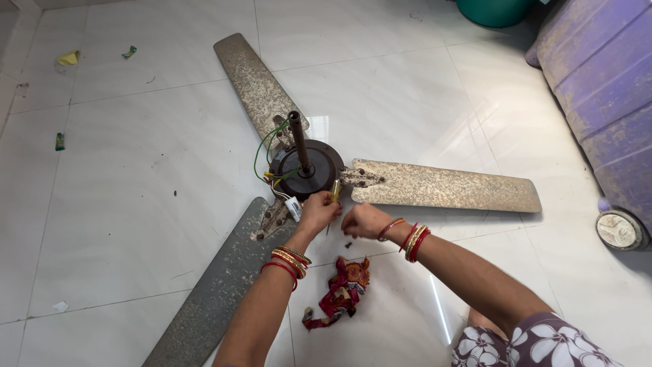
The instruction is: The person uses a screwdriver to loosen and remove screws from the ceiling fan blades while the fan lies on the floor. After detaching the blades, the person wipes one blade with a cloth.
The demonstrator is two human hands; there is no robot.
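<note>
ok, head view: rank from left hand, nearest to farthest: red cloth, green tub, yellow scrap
1. red cloth, just below the left hand, toward the person.
2. green tub, top edge, right of centre.
3. yellow scrap, far top-left on the floor.

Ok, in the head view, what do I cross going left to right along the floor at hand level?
Grey fan blade → left hand → yellow-handled screwdriver → right hand → rusty fan blade → round white cap.
</note>
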